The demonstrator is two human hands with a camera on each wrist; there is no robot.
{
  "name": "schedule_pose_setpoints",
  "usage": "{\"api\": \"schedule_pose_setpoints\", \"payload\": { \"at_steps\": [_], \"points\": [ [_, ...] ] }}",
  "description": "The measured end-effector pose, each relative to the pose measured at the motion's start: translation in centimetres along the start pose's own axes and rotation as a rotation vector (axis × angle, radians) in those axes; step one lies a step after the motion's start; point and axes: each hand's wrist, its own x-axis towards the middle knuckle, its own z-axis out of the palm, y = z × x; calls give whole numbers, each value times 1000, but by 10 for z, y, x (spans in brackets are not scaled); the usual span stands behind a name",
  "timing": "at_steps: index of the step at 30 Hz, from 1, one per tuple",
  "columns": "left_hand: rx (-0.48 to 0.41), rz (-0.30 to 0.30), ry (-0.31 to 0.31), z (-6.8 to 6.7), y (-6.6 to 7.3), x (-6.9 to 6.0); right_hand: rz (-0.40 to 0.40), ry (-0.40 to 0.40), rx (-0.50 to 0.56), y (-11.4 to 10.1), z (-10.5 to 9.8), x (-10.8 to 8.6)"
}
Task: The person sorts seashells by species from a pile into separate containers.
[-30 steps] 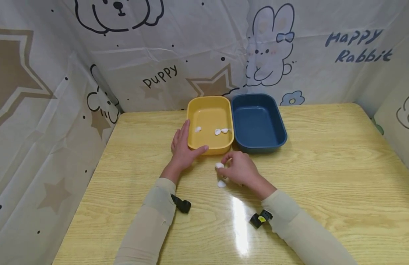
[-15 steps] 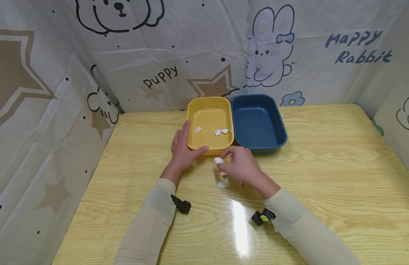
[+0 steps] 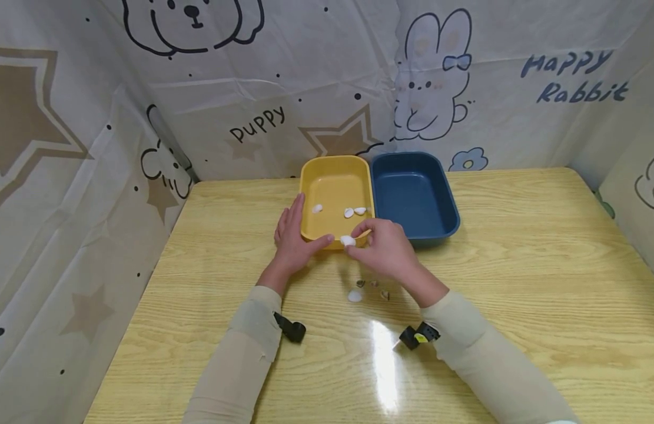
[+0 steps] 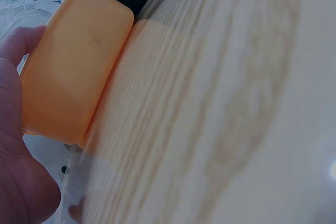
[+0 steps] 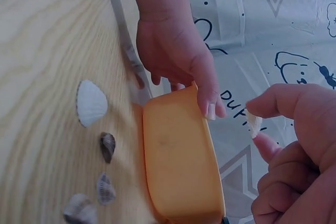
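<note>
My right hand (image 3: 387, 250) pinches a small white seashell (image 3: 348, 241) between thumb and index finger, above the front rim of a yellow bin (image 3: 337, 165). In the right wrist view that seashell (image 5: 254, 123) shows edge-on, with the other fingers curled below. Straight fingers of my left hand (image 3: 294, 241) lie along the bin's left side, its thumb touching the front rim. Inside the bin lie white shells (image 3: 349, 212), one apart at the left. On the table, in front of the bin, are a white fan-shaped shell (image 5: 91, 103) and several darker shells (image 5: 107, 147).
A dark blue bin (image 3: 414, 206) stands against the yellow bin's right side, with nothing visible in it. Both are near the far edge of the wooden table (image 3: 517, 265). A printed cloth (image 3: 210, 88) hangs behind and on the sides.
My right hand has lifted the white seashell from the table and carried it forward to the yellow bin's front rim, uncovering the darker shells. The left hand has stayed in place.
</note>
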Motion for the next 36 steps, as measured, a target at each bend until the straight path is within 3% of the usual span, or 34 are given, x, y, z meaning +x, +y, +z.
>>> {"api": "schedule_pose_setpoints", "payload": {
  "at_steps": [18, 26, 36],
  "points": [
    [5, -14, 8, 1, 0, 2, -33, 153, 55, -7, -1, 28],
    [4, -24, -1, 0, 2, 0, 10, 194, 116, -7, 3, 40],
    [9, -25, -6, -1, 3, 0, 78, 207, 120, -6, 10, 57]
  ]
}}
